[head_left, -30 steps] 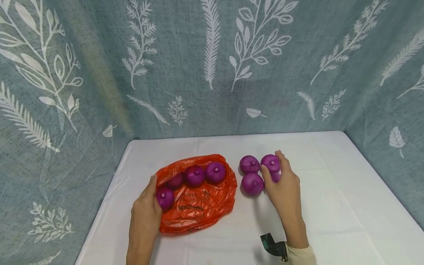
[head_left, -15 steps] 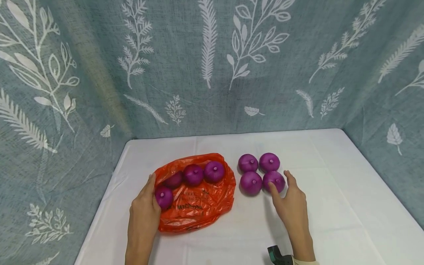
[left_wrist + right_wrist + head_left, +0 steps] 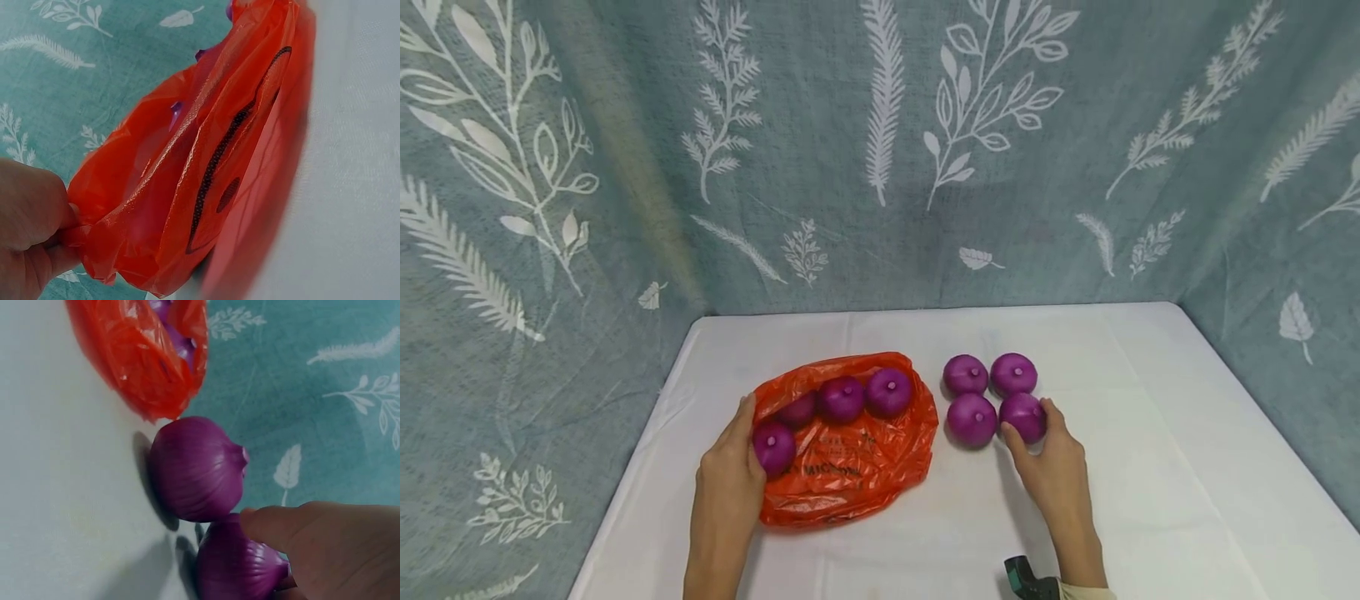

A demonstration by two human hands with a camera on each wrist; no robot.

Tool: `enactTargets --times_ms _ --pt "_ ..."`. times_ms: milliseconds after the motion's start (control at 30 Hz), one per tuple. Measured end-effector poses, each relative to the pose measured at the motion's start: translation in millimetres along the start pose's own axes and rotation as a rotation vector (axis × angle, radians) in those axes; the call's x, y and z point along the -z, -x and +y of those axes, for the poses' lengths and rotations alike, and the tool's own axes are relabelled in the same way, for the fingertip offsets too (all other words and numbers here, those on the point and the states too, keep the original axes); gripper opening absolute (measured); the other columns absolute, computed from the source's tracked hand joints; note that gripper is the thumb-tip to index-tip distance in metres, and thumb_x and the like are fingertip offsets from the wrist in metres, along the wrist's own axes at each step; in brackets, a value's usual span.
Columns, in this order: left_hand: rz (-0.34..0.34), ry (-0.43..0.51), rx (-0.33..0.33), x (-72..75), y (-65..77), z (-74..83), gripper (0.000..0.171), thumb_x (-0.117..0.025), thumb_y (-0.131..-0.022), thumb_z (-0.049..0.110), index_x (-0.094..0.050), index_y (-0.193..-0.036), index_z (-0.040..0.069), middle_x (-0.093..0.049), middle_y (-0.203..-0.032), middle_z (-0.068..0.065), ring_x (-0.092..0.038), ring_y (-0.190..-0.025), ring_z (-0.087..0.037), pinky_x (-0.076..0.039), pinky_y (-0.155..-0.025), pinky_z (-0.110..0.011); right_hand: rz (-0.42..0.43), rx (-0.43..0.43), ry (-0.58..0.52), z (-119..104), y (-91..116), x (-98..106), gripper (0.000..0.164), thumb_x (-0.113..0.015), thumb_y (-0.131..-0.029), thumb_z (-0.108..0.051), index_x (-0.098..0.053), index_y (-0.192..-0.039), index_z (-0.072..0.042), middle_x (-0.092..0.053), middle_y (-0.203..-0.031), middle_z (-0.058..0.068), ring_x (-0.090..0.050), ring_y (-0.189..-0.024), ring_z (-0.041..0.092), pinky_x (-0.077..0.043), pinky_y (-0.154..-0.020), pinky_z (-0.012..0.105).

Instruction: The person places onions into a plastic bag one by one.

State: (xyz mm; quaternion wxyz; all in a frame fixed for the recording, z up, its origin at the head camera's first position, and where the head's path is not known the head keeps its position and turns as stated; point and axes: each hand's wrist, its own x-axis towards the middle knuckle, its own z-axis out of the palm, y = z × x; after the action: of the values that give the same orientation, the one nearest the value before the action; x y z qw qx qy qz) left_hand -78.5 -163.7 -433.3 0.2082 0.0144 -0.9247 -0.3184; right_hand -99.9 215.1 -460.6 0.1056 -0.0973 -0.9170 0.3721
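A red plastic bag [image 3: 857, 493] with dark print lies at the left of the table, its mouth open and several purple onions [image 3: 888, 392] inside. My left hand [image 3: 726, 487] pinches the bag's left edge, beside the nearest onion [image 3: 773, 448]; the left wrist view shows the gathered plastic [image 3: 94, 240] between thumb and fingers. Right of the bag, several onions sit in a two-by-two group. My right hand [image 3: 1057, 467] holds the front right onion [image 3: 1022, 417] between thumb and fingers. In the right wrist view the thumb presses that onion [image 3: 231, 569], and another onion [image 3: 197, 469] touches it.
Two onions stand at the back of the group, one left [image 3: 965, 375] and one right [image 3: 1013, 373]. A white cloth [image 3: 1157, 450] covers the table. Blue-green leaf-patterned fabric [image 3: 820, 167] hangs behind and on both sides.
My right hand has come down from the back right onion, now left standing in the group, to the front right onion and closed round it. My left hand stays on the bag.
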Motion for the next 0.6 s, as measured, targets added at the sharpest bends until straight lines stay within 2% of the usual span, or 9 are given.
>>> enactTargets --times_ms 200,600 --pt "-0.011 -0.003 0.005 -1.6 1.0 -1.0 0.058 -0.058 -0.099 -0.016 -0.049 -0.155 -0.003 -0.055 -0.153 -0.025 -0.056 -0.137 -0.044 -0.051 -0.104 -0.057 0.002 0.007 -0.021 6.7 -2.8 -1.9 0.080 -0.076 -0.099 -0.034 -0.041 -0.154 0.011 -0.055 -0.147 0.036 -0.058 -0.131 0.053 -0.050 -0.108 0.064" --pt "-0.005 0.004 -0.003 -2.8 2.1 -2.3 0.058 -0.057 -0.099 -0.016 -0.049 -0.155 -0.003 -0.055 -0.152 -0.025 -0.057 -0.137 -0.044 -0.051 -0.104 -0.056 -0.064 -0.037 -0.023 9.3 -7.9 0.7 0.085 -0.079 -0.097 -0.036 -0.038 -0.157 0.009 -0.049 -0.153 0.035 -0.052 -0.138 0.053 -0.046 -0.113 0.063"
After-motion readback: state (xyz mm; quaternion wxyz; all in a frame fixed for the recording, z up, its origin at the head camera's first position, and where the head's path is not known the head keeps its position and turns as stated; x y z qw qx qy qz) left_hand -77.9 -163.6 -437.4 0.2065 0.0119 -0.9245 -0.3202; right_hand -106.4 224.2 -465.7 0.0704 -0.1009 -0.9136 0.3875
